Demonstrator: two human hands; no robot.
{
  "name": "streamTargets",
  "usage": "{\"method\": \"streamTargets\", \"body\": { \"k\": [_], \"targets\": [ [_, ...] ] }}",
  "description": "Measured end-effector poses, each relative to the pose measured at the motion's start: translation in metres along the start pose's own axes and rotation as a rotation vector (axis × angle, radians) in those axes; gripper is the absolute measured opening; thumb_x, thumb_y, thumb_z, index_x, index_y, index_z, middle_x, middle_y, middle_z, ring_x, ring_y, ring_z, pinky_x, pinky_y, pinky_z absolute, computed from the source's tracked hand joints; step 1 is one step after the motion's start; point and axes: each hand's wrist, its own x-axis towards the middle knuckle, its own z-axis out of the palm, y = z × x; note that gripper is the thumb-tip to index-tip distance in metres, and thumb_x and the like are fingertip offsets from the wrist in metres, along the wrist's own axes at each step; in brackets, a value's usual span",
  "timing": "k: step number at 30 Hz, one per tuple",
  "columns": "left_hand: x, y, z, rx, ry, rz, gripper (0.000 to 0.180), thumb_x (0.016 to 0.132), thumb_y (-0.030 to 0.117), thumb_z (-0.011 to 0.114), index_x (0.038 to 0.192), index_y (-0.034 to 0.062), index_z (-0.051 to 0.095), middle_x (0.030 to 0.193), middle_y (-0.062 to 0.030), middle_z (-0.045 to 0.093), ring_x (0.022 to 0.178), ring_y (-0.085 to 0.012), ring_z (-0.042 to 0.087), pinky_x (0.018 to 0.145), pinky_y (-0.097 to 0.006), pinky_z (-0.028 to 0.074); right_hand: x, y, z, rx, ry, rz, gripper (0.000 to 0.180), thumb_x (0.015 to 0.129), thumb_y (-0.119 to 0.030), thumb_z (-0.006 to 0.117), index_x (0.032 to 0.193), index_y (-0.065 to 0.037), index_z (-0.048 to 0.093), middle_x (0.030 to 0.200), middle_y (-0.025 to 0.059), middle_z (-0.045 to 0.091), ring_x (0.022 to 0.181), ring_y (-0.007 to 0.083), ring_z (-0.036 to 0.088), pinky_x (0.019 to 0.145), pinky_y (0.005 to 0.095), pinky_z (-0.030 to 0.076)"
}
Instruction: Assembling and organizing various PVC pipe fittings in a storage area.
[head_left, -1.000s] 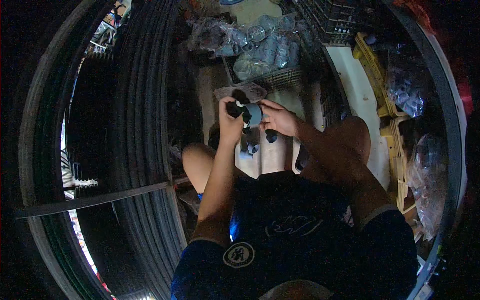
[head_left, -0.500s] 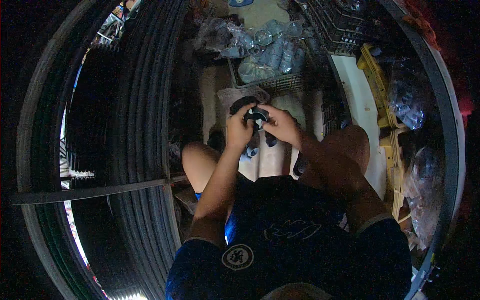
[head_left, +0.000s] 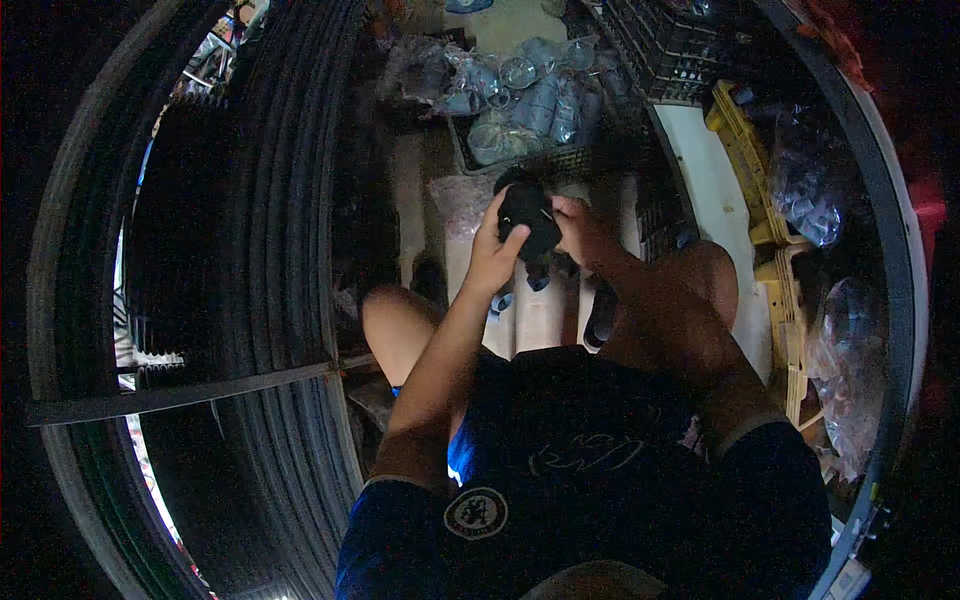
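Wrapping around a black part [head_left: 530, 222] in front of the body, the left hand [head_left: 490, 258] holds it with the thumb on the near face; the other fingers are mostly hidden. At the part's right side is the right hand [head_left: 585, 235], its fingers bent and half lost in shadow; I cannot tell whether it grips or only touches. The part's outline melts into the dark, so its exact shape is unclear. Just below it, a small grey ring-like piece [head_left: 500, 303] lies on the pale surface [head_left: 535, 330]. Beyond the hands, a dark crate [head_left: 560, 163] carries clear bags [head_left: 540, 105] of grey pieces, its right end swallowed by gloom. At right, a yellow crate [head_left: 785, 330] is partly covered.
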Motion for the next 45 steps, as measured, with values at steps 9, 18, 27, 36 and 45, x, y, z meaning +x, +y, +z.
{"method": "streamTargets", "body": {
  "k": [9, 18, 27, 36, 45],
  "targets": [
    [-0.011, 0.011, -0.03, 0.416, -0.398, -0.109, 0.056, 0.079, 0.006, 0.078, 0.128, 0.0003, 0.05, 0.115, -0.0075, 0.063, 0.107, -0.0192, 0.06, 0.095, -0.034, 0.047, 0.0, -0.019, 0.001, 0.104, -0.094, 0.361, 0.047, 0.089, -0.009, 0.057, 0.132, 0.005, 0.042, 0.106, 0.0194, 0.061, 0.066, 0.0256, 0.063, 0.057, 0.0385, 0.054],
    [-0.008, 0.006, -0.029, -0.804, -0.193, -0.652, 0.038, 0.093, 0.014, 0.061, 0.129, 0.0045, 0.053, 0.117, -0.0108, 0.064, 0.107, -0.0243, 0.063, 0.095, -0.039, 0.051, 0.016, -0.032, -0.016, 0.335, 0.096, 0.279, 0.047, 0.097, -0.018, 0.053, 0.138, 0.0, 0.038, 0.089, 0.016, 0.064, 0.057, 0.0145, 0.058, 0.049, 0.0305, 0.046],
    [0.002, -0.013, -0.047, -1.143, 0.249, -0.409, 0.04, 0.1, 0.038, 0.046, 0.116, 0.0043, 0.06, 0.115, -0.0118, 0.064, 0.105, -0.029, 0.062, 0.092, -0.04, 0.051, 0.01, -0.033, -0.033, 0.476, 0.079, 0.271, 0.021, 0.094, -0.006, 0.053, 0.115, -0.008, 0.056, 0.07, 0.0055, 0.062, 0.048, 0.0094, 0.052, 0.043, 0.0247, 0.04],
    [-0.009, 0.021, -0.019, -0.052, 0.087, -0.203, 0.034, 0.102, 0.037, 0.049, 0.116, 0.0064, 0.055, 0.103, -0.0055, 0.055, 0.102, -0.0145, 0.05, 0.094, -0.03, 0.04, 0.008, -0.07, -0.002, 0.162, -0.122, 0.202, 0.024, 0.094, 0.002, 0.047, 0.116, -0.004, 0.056, 0.098, 0.0149, 0.067, 0.084, 0.0215, 0.066, 0.074, 0.033, 0.054],
    [-0.004, 0.001, -0.017, -0.449, 0.058, -0.312, 0.049, 0.103, 0.029, 0.039, 0.139, -0.0038, 0.046, 0.138, -0.014, 0.053, 0.126, -0.0213, 0.05, 0.108, -0.033, 0.036, 0.008, -0.035, 0.003, 0.046, 0.106, 0.209, 0.013, 0.093, -0.001, 0.049, 0.102, 0.003, 0.057, 0.077, 0.0135, 0.066, 0.06, 0.019, 0.064, 0.055, 0.0326, 0.051]
  ]
}}
